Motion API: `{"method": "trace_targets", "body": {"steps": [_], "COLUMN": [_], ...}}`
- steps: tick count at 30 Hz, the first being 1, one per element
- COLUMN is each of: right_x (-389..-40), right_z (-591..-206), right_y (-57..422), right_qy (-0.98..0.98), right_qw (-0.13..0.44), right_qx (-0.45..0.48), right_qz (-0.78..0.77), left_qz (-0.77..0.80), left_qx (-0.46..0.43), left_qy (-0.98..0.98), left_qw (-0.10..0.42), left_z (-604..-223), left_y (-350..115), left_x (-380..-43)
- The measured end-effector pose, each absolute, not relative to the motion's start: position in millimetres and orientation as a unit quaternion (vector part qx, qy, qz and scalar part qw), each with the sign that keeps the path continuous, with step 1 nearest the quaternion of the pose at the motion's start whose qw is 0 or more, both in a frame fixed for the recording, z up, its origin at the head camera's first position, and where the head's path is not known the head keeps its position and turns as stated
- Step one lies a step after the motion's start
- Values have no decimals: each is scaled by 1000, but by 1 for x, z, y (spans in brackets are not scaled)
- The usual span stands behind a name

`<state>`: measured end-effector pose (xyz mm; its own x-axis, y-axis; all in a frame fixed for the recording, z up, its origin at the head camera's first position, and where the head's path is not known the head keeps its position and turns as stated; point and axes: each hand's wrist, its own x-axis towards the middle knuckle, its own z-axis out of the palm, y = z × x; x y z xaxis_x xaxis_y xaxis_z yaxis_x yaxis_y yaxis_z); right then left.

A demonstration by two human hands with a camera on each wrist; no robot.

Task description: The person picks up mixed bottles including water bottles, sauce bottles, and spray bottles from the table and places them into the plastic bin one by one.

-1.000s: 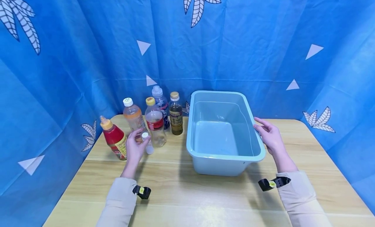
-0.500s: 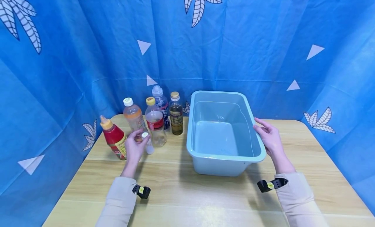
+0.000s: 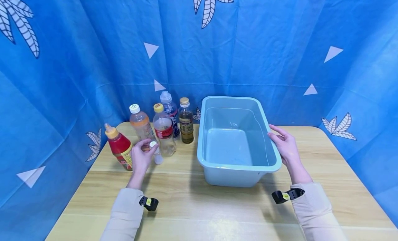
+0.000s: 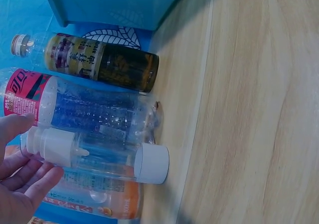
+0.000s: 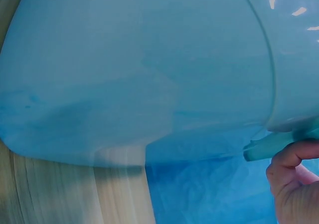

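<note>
My left hand [image 3: 140, 156] pinches a small clear bottle [image 4: 107, 154] near its white top, thumb on one side and fingers on the other. In the left wrist view this bottle has a white base and a pointed white nozzle inside. Just behind it stand a bottle with a red label and yellow cap [image 3: 163, 132] and an orange-labelled bottle with a white cap [image 3: 141, 123]. At the right, my right hand [image 3: 287, 149] grips the rim of a light blue plastic basin [image 3: 229, 167], fingers over the edge. Nothing lies inside the basin.
A red squeeze bottle [image 3: 120, 147] with a yellow nozzle stands left of my left hand. Behind are a blue-labelled bottle [image 3: 173, 113] and a dark oil bottle [image 3: 186, 125], the latter left of the basin. A blue curtain [image 3: 264, 44] hangs round the wooden table [image 3: 174, 206].
</note>
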<state>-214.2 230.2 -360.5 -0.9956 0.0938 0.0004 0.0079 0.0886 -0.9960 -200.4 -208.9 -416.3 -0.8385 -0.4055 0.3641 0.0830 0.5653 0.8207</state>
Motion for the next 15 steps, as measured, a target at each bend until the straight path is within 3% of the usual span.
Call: {"method": "trace_targets", "body": {"steps": [15], "right_x": [-214], "right_z": [-359], "right_y": [230], "right_qy": [-732], "right_qw": [28], "right_qx": [-39], "right_qz": [680], "left_qz": [-442], "left_qx": [84], "left_qy": [-845], "left_qw": [288], "left_z": [-409], "left_y": [-204], "left_x": [-191]}}
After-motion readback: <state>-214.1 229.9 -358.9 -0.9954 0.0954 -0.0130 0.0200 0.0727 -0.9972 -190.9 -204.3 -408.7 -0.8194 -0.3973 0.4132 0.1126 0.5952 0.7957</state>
